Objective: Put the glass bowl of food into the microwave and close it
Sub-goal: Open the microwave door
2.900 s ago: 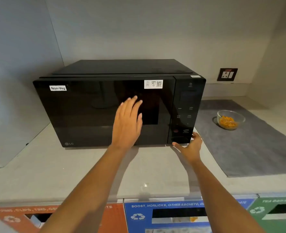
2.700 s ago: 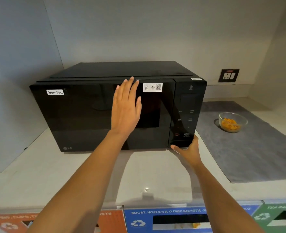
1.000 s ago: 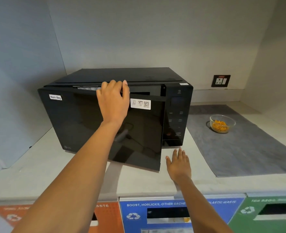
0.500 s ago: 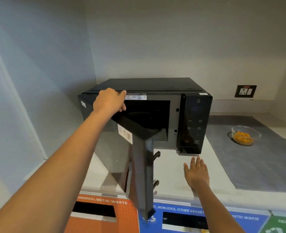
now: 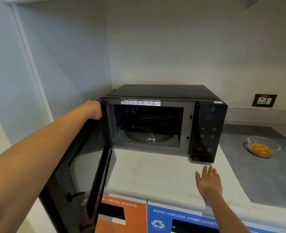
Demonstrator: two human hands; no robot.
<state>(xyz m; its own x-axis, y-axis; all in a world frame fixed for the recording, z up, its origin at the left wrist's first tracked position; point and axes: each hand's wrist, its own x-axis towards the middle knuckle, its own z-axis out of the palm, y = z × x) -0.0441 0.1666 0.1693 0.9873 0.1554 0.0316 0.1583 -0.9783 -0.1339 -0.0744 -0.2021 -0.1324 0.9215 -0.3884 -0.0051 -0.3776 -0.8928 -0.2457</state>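
A black microwave (image 5: 209, 125) stands on the pale counter with its door (image 5: 81, 167) swung wide to the left. Inside, the glass turntable (image 5: 149, 137) is bare. My left hand (image 5: 95, 109) grips the top edge of the door near the hinge side; most of its fingers are hidden behind the door. My right hand (image 5: 207, 181) lies flat on the counter, fingers apart, just in front of the control panel. The glass bowl of orange food (image 5: 262, 147) sits on a grey mat (image 5: 256, 174) to the right of the microwave, well away from both hands.
A wall socket (image 5: 264, 100) is behind the mat. Below the counter edge are labelled waste bins, orange (image 5: 122, 216) and blue (image 5: 181, 221). Walls close in on the left and back. Bare counter (image 5: 149, 172) lies in front of the microwave opening.
My left hand has pulled the door from shut to fully wide, and the cavity now shows. My right hand left the control panel corner and settled flat on the counter. The bowl has not moved.
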